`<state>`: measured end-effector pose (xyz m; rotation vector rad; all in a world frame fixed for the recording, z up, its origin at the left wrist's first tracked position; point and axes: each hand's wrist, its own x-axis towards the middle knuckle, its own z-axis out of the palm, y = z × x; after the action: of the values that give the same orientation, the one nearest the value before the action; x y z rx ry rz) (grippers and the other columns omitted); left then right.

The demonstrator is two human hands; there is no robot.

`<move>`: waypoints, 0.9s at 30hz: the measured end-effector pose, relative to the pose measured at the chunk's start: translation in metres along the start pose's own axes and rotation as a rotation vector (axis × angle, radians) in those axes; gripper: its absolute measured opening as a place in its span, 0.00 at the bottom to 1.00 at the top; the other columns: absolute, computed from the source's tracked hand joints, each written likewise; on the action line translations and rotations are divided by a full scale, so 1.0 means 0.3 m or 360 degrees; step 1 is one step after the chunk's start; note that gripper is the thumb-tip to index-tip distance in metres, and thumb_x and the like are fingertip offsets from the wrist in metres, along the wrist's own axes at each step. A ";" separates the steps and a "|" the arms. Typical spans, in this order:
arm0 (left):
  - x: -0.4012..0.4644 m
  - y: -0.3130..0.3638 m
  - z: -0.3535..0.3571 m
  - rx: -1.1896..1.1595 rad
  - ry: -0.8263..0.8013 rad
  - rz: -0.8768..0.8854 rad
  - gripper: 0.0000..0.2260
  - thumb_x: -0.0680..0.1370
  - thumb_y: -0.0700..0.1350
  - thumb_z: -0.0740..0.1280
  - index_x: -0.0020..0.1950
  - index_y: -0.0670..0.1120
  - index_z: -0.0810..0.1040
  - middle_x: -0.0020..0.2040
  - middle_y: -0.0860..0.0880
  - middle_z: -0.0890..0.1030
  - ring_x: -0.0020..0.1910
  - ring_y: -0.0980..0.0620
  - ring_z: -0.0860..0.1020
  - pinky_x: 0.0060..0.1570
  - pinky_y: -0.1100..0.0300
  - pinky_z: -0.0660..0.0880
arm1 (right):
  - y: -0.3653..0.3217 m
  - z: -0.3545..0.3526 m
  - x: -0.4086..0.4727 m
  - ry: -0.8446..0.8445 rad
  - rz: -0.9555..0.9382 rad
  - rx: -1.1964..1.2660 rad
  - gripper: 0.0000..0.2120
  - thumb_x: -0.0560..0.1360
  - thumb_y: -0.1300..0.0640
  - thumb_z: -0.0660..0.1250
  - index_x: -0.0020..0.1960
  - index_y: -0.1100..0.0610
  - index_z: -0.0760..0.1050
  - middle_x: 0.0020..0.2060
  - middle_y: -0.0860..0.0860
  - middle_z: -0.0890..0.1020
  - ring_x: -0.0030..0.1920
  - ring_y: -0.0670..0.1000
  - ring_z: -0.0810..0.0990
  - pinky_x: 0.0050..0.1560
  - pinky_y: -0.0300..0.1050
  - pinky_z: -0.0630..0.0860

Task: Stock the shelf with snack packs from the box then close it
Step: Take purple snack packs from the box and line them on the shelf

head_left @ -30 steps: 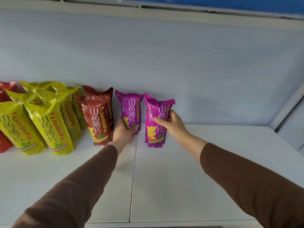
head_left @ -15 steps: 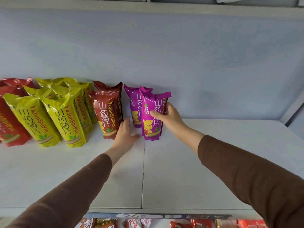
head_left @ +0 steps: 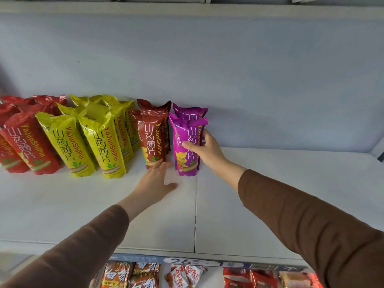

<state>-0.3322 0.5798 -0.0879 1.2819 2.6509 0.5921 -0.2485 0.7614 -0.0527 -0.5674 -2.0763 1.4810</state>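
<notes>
— What do the packs read, left to right?
— Red packs (head_left: 31, 142), yellow packs (head_left: 99, 140) and a dark red pack (head_left: 152, 138) all read "YaJunShiPin". The left hand (head_left: 154, 183) lies flat, fingers relaxed, on the white shelf (head_left: 291, 194).
— And the right?
— The right hand (head_left: 207, 150) grips the front purple pack (head_left: 186, 146), marked "CRISPY", upright before another purple pack (head_left: 192, 112).

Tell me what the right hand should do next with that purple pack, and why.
Probably let go. The right hand grips the front purple pack, which already stands upright on the shelf before the rear purple pack, beside the dark red pack.
</notes>
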 end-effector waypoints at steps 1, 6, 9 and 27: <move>-0.009 -0.002 -0.009 0.0048 -0.0009 0.0028 0.33 0.77 0.55 0.72 0.78 0.52 0.62 0.77 0.50 0.66 0.73 0.48 0.68 0.68 0.56 0.69 | 0.003 0.005 0.002 0.0009 -0.0004 0.0004 0.24 0.72 0.47 0.76 0.64 0.48 0.71 0.52 0.40 0.81 0.49 0.39 0.81 0.48 0.37 0.79; -0.047 -0.001 -0.035 0.0245 -0.0032 0.0145 0.33 0.76 0.57 0.71 0.78 0.53 0.62 0.76 0.52 0.68 0.73 0.50 0.68 0.68 0.56 0.69 | 0.021 0.027 0.011 0.0038 0.0010 -0.0009 0.29 0.72 0.44 0.76 0.68 0.50 0.70 0.59 0.46 0.82 0.56 0.47 0.83 0.56 0.48 0.82; -0.065 0.002 -0.042 0.0316 -0.0059 0.0182 0.33 0.77 0.58 0.71 0.78 0.53 0.62 0.75 0.52 0.68 0.73 0.51 0.67 0.69 0.56 0.68 | 0.030 0.028 0.002 0.0024 0.0001 -0.0058 0.29 0.73 0.44 0.75 0.69 0.49 0.69 0.61 0.46 0.81 0.58 0.48 0.82 0.57 0.48 0.82; -0.110 0.003 -0.064 0.0359 -0.0133 0.0237 0.32 0.76 0.59 0.71 0.78 0.53 0.64 0.76 0.51 0.68 0.73 0.50 0.68 0.69 0.54 0.69 | 0.027 0.027 -0.034 0.0091 0.0096 -0.0380 0.32 0.74 0.47 0.75 0.71 0.55 0.66 0.66 0.51 0.78 0.64 0.54 0.79 0.59 0.50 0.79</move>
<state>-0.3166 0.5492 -0.0715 1.5380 2.6292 0.2538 -0.2455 0.7519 -0.0644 -0.7606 -2.2239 1.2408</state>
